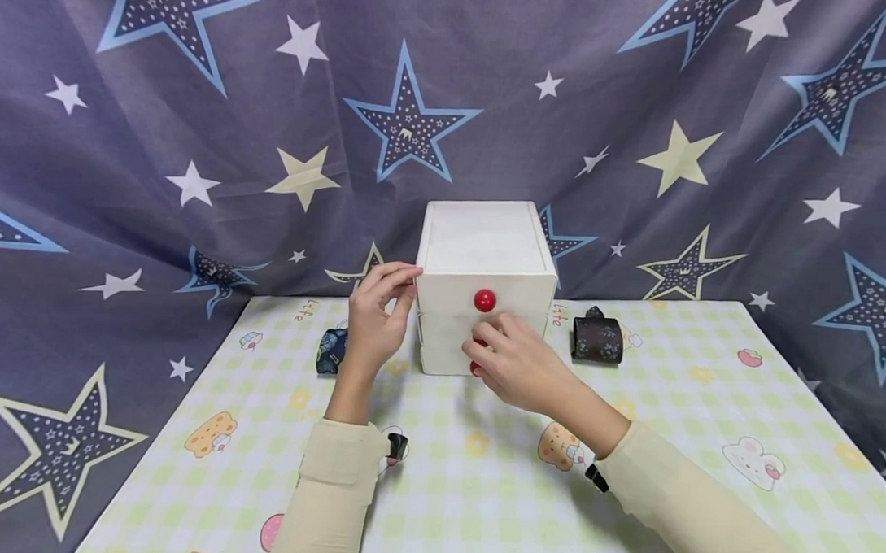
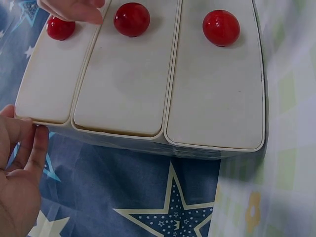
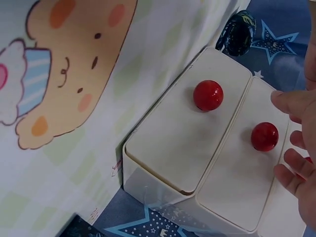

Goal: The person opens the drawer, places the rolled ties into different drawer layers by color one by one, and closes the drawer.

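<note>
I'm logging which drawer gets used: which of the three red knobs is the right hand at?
The middle red knob: the right hand's fingers curl around it. The top knob sits bare above the hand, and the bottom knob is untouched.

A: Even, soft indoor light; faint shadows fall under the forearms on the pale checked cartoon-print table mat.

B: Glossy red round knobs show small glints. Wide-angle bending at the edges; the left wrist's near hand is soft.
</note>
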A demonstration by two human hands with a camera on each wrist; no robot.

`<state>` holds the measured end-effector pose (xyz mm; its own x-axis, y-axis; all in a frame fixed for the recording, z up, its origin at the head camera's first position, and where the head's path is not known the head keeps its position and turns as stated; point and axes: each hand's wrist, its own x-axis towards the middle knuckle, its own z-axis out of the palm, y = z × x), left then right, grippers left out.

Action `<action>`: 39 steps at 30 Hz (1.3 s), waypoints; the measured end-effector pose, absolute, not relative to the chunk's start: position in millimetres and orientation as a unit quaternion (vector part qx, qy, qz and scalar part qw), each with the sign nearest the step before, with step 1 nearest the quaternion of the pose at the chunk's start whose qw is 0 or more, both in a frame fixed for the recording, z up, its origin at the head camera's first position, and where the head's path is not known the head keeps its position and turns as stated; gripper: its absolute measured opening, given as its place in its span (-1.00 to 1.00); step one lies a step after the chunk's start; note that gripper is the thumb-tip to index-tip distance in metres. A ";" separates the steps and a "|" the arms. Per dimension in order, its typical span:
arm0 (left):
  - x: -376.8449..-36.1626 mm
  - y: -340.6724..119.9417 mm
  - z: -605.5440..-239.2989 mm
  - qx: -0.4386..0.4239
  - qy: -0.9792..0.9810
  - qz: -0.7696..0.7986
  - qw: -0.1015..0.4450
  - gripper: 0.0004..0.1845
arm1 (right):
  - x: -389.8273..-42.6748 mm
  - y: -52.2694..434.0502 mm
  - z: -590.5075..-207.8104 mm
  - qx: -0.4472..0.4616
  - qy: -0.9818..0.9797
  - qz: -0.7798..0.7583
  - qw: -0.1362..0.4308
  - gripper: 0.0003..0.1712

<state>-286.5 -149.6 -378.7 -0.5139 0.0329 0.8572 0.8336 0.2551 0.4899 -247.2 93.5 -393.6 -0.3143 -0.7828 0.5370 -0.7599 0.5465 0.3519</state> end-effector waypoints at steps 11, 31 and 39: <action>-285.6 -149.3 -378.0 -0.309 -0.697 -0.524 0.380 -0.72 | -251.7 92.6 -399.4 0.453 -0.836 -0.043 0.306 -0.73; -284.5 -149.2 -377.7 -0.312 -0.694 -0.526 0.380 -0.71 | -264.7 89.1 -406.0 0.457 -0.827 -0.052 0.324 -0.75; -284.3 -149.1 -377.6 -0.309 -0.694 -0.528 0.380 -0.72 | -266.7 87.2 -407.3 0.457 -0.821 -0.056 0.339 -0.77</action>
